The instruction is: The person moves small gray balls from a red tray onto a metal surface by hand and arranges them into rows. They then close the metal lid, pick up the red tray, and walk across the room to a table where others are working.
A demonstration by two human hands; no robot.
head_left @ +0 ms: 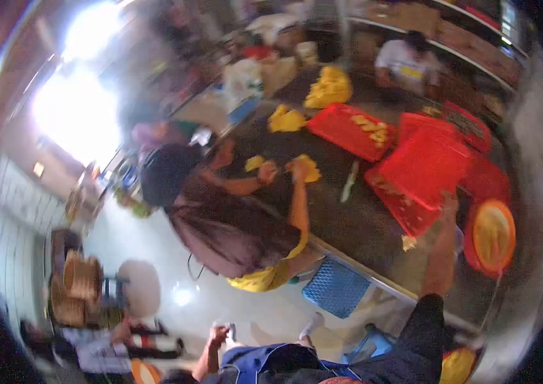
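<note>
Low in the frame, just left of centre, the person's left hand hangs over the pale floor, fingers curled together into a loose fist, holding nothing that can be made out. Above it, in the middle of the frame, a co-worker in a dark top leans over the dark table, both hands pressed on a yellow lump with a smaller yellow piece just beside it. Moving right, a blue stool sits under the table edge. Further right, the person's right arm stretches up across the table, and the right hand rests on the lower edge of a tilted red crate; it is too blurred to tell whether the fingers are apart or clamped. A small yellow scrap lies near the forearm. At the far right, a round orange tray lies on the table just beside the crate. In the upper right, another person in white sits at the far side.
</note>
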